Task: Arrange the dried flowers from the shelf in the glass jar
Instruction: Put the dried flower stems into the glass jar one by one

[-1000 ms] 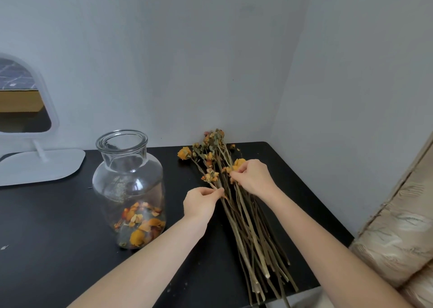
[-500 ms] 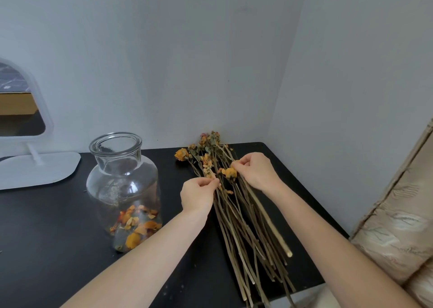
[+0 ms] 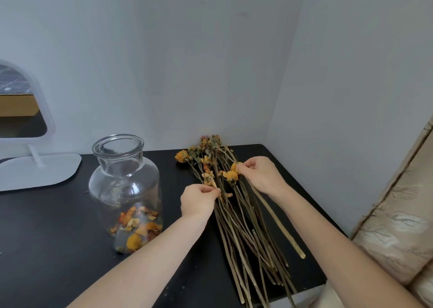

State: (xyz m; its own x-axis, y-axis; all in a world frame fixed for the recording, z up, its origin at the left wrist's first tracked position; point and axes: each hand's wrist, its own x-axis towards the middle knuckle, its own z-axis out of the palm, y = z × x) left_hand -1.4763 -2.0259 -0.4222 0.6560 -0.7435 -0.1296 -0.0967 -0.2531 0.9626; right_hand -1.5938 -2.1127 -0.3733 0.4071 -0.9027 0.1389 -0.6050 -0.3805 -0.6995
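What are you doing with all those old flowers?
A person is sorting a bundle of dried flowers lying on a black table. The left hand pinches a stem just below some small blooms, and the right hand pinches one by a yellow bloom. The glass jar stands open beside them, left of the bundle. It holds only loose petals at the bottom; no stems are in it yet.

Single head-worn wide-angle view: looks forward and down from close above near edge of black table, facing far wall corner; both forearms enter from near edge; mirror cropped at left.
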